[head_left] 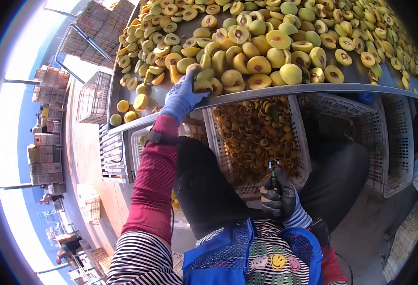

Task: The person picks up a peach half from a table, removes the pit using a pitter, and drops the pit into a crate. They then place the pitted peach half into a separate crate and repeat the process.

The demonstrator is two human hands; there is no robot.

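The left hand (184,95), gloved, reaches onto the metal table (275,90), its fingers curled over a halved fruit (202,84) at the near edge of the fruit pile (266,42). The right hand (279,197), fingers wrapped tight, grips a small pitting tool (273,173) above the white crate (256,137) of pits.

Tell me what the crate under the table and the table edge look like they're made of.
Crate: looks like moulded plastic, whitish and matt, judging by its regular lattice walls. Table: probably metal, grey with a bright sheen along its rounded rim, near the left hand resting among the halved fruit.
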